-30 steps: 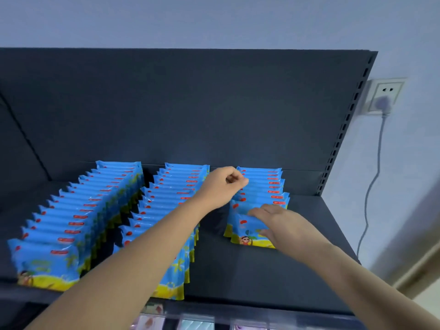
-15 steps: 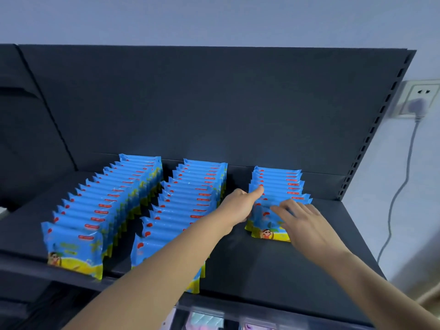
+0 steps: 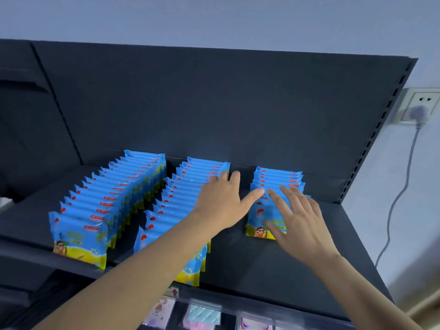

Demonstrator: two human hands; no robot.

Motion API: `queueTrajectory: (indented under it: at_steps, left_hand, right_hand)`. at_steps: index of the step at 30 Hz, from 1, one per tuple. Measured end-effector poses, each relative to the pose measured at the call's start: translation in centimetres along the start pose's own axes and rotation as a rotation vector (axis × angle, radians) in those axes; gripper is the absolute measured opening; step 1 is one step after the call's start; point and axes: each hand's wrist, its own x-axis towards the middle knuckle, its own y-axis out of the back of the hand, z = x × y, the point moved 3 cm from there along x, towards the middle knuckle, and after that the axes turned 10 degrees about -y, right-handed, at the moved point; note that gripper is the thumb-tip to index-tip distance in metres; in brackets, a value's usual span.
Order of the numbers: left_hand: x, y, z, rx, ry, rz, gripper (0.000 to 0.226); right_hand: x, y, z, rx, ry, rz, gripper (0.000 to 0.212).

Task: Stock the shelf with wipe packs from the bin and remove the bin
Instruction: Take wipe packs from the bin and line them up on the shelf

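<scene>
Parts in view: left hand (image 3: pixel 221 206) and right hand (image 3: pixel 302 222), both bare, with slender fingers. The left forearm (image 3: pixel 133 277) and right forearm (image 3: pixel 362 289) are bare along their full visible length.

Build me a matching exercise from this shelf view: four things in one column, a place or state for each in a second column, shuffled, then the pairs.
Things
1. left row of wipe packs
2. right row of wipe packs
3. plug
4. left hand

Places or states
a. in the wall socket
b. shortest row, at the back of the shelf
c. open, thumb stretched toward the right row
d. farthest left, running to the front edge

Pairs: 1-d, 2-b, 3-a, 4-c
</scene>
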Motion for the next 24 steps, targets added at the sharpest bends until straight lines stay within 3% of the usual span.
queueTrajectory:
  at_steps: [2, 4, 9, 14, 19, 24]
  left_hand:
    - [-0.9, 2.2, -1.4, 0.245, -0.006, 0.076, 0.089]
    - [-2.1, 4.5, -3.5, 0.294, 0.061, 0.122, 0.096]
    - [-8.8, 10.1, -9.9, 0.469, 0.248, 0.262, 0.087]
    - [-20.5, 12.5, -17.6, 0.601, 0.539, 0.266, 0.089]
    - [-33.2, 12.5, -25.7, 0.599, 0.873, 0.148, 0.095]
    - [-46.8, 11.2, -33.6, 0.535, 1.168, 0.012, 0.093]
  right_hand:
    - [1.2, 1.3, -1.5, 0.034, -0.038, 0.016, 0.065]
    - [2.8, 2.9, -3.8, 0.092, -0.029, 0.042, 0.068]
    - [5.3, 6.4, -12.9, 0.27, 0.086, 0.07, 0.07]
    - [3.4, 7.6, -25.8, 0.482, 0.3, 0.037, 0.069]
    - [-1.6, 6.3, -40.5, 0.647, 0.521, -0.152, 0.07]
    - [-8.7, 3.4, -55.2, 0.65, 0.759, -0.483, 0.074]
